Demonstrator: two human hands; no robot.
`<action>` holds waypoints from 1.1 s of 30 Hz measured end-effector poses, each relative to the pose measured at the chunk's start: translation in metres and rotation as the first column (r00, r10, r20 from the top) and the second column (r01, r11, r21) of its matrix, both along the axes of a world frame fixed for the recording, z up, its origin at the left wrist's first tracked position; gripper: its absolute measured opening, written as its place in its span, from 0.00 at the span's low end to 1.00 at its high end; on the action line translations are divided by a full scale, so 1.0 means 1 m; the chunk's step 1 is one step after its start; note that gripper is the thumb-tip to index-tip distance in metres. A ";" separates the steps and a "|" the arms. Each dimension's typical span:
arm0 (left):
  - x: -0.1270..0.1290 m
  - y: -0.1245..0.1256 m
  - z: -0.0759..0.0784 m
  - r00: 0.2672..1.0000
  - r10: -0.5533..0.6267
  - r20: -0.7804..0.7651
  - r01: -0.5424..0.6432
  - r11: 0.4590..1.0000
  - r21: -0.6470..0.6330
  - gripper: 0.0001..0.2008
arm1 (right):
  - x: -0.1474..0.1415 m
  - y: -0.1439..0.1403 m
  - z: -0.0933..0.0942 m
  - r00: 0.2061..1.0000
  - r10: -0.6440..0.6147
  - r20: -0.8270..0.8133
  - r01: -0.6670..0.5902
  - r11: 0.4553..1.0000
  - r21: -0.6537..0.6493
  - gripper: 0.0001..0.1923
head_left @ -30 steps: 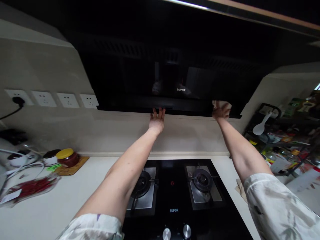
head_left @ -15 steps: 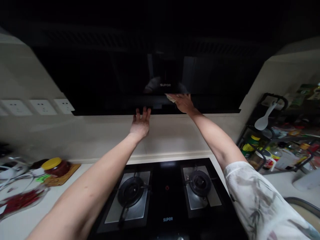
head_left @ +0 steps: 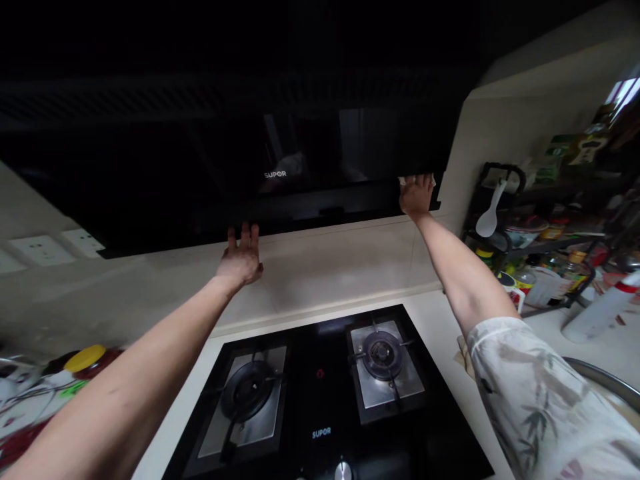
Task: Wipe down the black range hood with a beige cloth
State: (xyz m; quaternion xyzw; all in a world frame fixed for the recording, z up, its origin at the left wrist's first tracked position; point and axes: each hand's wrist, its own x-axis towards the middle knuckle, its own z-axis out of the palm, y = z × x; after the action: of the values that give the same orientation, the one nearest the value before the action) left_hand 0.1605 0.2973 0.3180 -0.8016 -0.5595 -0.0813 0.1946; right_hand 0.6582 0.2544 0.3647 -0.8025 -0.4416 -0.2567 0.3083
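Observation:
A black glossy range hood (head_left: 210,167) hangs over a black gas hob (head_left: 320,393) with two burners. My left hand (head_left: 241,257) rests flat, fingers apart, against the hood's lower edge near the middle. Far to the right, my right hand (head_left: 416,195) presses a pale cloth (head_left: 403,180) against the hood's bottom right corner; only a sliver of the cloth shows past the fingers. Both arms are stretched up and forward over the hob.
A black rack (head_left: 540,233) with bottles, jars and a white spoon (head_left: 490,217) stands at the right. A yellow-lidded jar (head_left: 87,360) and a dish of red chillies sit at the left. Wall sockets (head_left: 43,250) line the beige backsplash. A white bottle (head_left: 600,310) lies right.
My right hand with the cloth slid from the hood's right end to its middle, then back right to the corner. My left hand stayed on the lower edge. The view tilted and shifted.

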 end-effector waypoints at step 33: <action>-0.215 -0.116 -0.127 0.975 -0.176 0.139 0.213 0.920 -0.329 0.32 | -0.594 0.135 0.031 0.629 0.774 0.072 -0.720 0.615 -0.322 0.35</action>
State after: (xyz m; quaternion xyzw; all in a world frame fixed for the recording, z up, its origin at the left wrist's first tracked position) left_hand -0.0545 0.1809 0.1907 -0.8692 -0.4922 -0.0442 0.0133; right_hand 0.0644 0.3889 0.3955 -0.5463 -0.7955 -0.1238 0.2312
